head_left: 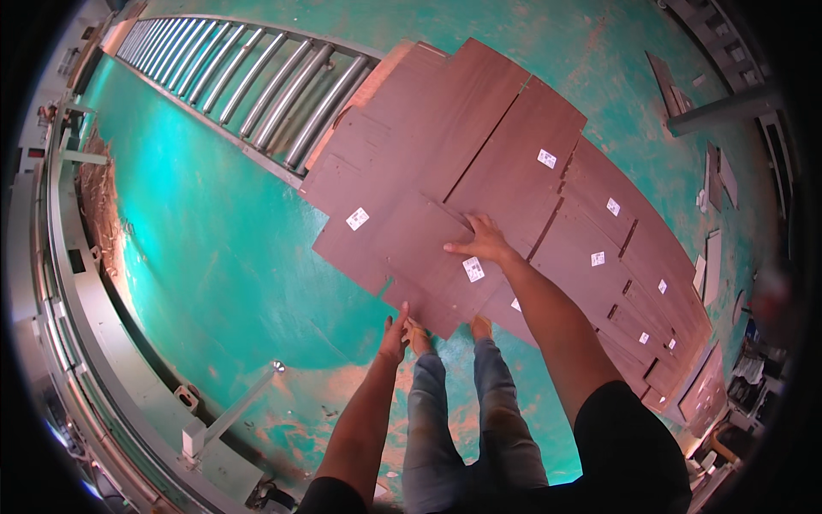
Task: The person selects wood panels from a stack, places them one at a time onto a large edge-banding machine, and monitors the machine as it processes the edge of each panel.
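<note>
Brown flat panels (445, 111) lie in a wide stack in front of me, with small white labels on several of them. My right hand (485, 240) rests on the stack, thumb spread from the fingers. Its fingertips touch the end of a narrow raised panel edge (447, 211), close to a white label (473, 270). My left hand (396, 334) is at the stack's near edge, fingers stretched out and pointing up at the brown panel corner. Whether its fingertips touch the panel I cannot tell.
A roller conveyor (257, 81) runs from the stack to the far left. A curved machine rail (94, 325) stands at left, with a metal post (244, 403) nearby. Loose boards (715, 176) lie on the green floor (257, 265) at right. My feet are against the stack's near side.
</note>
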Available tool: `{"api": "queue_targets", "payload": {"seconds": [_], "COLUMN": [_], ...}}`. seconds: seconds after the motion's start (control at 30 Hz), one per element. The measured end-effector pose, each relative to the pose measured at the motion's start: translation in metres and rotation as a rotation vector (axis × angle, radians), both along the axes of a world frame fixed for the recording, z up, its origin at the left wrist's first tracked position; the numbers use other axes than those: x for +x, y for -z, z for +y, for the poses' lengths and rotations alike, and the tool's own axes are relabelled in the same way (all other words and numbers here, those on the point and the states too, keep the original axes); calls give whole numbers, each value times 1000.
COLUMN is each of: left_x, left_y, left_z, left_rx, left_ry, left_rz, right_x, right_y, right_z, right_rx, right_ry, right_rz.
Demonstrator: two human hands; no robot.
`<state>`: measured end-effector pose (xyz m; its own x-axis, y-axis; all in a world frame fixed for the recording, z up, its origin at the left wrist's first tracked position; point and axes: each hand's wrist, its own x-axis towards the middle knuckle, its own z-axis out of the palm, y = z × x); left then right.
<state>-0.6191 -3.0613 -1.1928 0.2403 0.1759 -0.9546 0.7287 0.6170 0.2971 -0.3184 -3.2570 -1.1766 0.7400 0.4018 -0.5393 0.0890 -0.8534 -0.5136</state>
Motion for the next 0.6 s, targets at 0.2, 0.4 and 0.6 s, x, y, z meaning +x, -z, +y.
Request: {"api": "queue_targets", "payload": {"seconds": [0.2, 0.4, 0.6], "left_x": [12, -21, -61], "left_y": [34, 15, -22], "left_z": [-10, -7, -11], "left_rx": [-200, -144, -39], "left_ry": [-241, -116, -147], "left_rz": [-237, -258, -173], "right_x": [-77, -177, -209], "right_y": [2, 17, 29], "right_z": [22, 3, -29], "right_rx": [97, 215, 180], "right_ry": [67, 416, 449], "right_rz": [-31, 122, 519]}}
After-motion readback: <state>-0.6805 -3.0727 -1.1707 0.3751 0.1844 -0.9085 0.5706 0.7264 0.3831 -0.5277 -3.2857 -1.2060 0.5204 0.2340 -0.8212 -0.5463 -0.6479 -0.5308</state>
